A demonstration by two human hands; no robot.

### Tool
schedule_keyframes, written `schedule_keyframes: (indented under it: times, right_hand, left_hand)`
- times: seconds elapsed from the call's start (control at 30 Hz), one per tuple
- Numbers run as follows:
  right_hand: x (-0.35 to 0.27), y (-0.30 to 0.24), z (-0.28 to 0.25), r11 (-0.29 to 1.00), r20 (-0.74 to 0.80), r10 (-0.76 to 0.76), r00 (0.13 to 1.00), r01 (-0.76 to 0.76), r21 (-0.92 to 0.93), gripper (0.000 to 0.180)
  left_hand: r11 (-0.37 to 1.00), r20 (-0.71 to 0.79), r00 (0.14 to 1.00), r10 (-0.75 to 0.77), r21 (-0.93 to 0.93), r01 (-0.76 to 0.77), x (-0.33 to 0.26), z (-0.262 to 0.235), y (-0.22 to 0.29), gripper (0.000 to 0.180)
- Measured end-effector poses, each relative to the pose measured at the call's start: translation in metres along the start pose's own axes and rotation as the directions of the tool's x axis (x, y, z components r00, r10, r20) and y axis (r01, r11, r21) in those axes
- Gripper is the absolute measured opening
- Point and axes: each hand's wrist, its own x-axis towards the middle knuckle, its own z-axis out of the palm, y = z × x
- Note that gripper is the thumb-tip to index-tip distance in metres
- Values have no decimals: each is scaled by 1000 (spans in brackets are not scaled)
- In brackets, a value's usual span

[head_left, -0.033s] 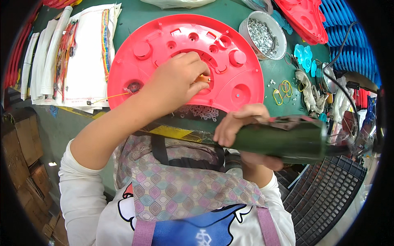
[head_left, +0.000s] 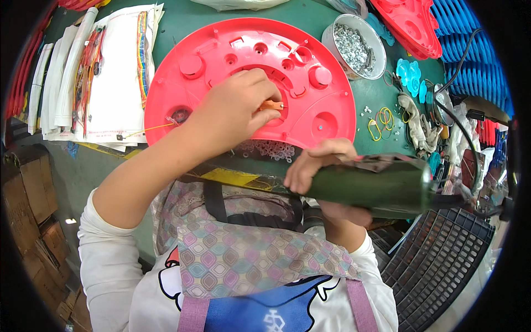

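Observation:
My left hand is closed over the middle of a red, half-round plastic shell. Between its thumb and fingers is a small orange piece with a metal tip; the palm hides the rest. Just past the shell's lower right edge, my right hand wraps round a dark green cylindrical power tool. The tool lies sideways, slightly blurred, and a black cord runs near its right end. Its working tip cannot be seen. A yellow wire runs leftward from a round dark part in the shell.
A white bowl of small metal parts stands behind right. Small clear rings lie at the table's front edge. Colored wire bundles rest on white packs at left. Yellow bands lie at right, near a black crate.
My right hand and the green power tool have shifted slightly left. The red shell has moved up a touch. My left hand keeps its grip on the orange piece.

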Motion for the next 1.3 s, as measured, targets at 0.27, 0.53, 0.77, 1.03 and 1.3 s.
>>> schedule_keyframes:
  times: [0.27,0.53,0.77,1.03,1.3]
  right_hand:
    - [47,-9,17,902,-33,-405,914,405,146,122]
    - [97,2,24,844,-45,-533,845,535,45,121]
    - [102,13,23,863,-6,-502,865,502,65,123]
    - [103,15,35,955,-111,-272,956,254,-153,120]
    - [114,26,37,955,-11,-177,984,169,-243,106]
  left_hand:
    - [993,194,977,93,-92,-76,-24,-44,-1,19]
    - [987,-9,991,130,97,-128,-23,-39,-16,20]
    - [952,-104,973,205,250,-174,-24,-33,-16,22]
    - [883,-156,981,115,469,-29,-22,-24,-12,16]
    - [862,-164,982,97,507,0,-19,-17,-14,19]
